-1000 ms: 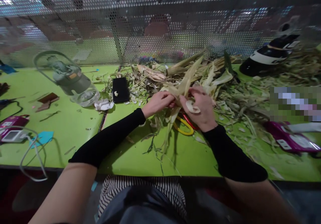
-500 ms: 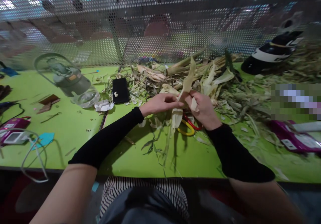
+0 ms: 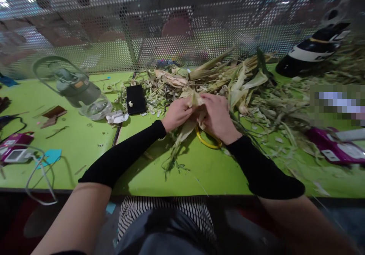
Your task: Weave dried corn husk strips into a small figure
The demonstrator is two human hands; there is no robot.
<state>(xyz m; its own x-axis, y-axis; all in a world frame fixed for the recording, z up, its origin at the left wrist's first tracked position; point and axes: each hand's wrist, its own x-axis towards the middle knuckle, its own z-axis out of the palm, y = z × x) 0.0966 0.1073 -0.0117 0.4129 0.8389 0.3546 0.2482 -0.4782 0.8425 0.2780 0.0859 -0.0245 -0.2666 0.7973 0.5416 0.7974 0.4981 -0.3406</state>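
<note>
Pale dry corn husk point(image 3: 195, 97) is bunched between my two hands, over the near side of the husk pile. My left hand point(image 3: 177, 114) has its fingers closed on the husk from the left. From the right, my right hand point(image 3: 218, 117) grips it with bent fingers. A strip of husk point(image 3: 184, 131) and thin green stems point(image 3: 174, 158) hang below the hands to the table. Just under my right hand lies a pair of scissors, of which a yellow handle loop point(image 3: 209, 142) shows; the rest is hidden.
Heaped husks and leaves point(image 3: 176, 78) run along a perforated metal screen point(image 3: 154, 30). A black phone point(image 3: 136, 99), crumpled tissue point(image 3: 117, 117) and a green-lidded bottle point(image 3: 78, 89) stand left. Right are a black bottle point(image 3: 308, 55) and a purple device point(image 3: 336, 148). A white cable point(image 3: 42, 171) hangs off the green table's point(image 3: 94, 148) edge.
Both hands have drawn together round the husk, and its tall upright strip is folded down. The hanging stems swung left. My right hand now covers the red scissor handle.
</note>
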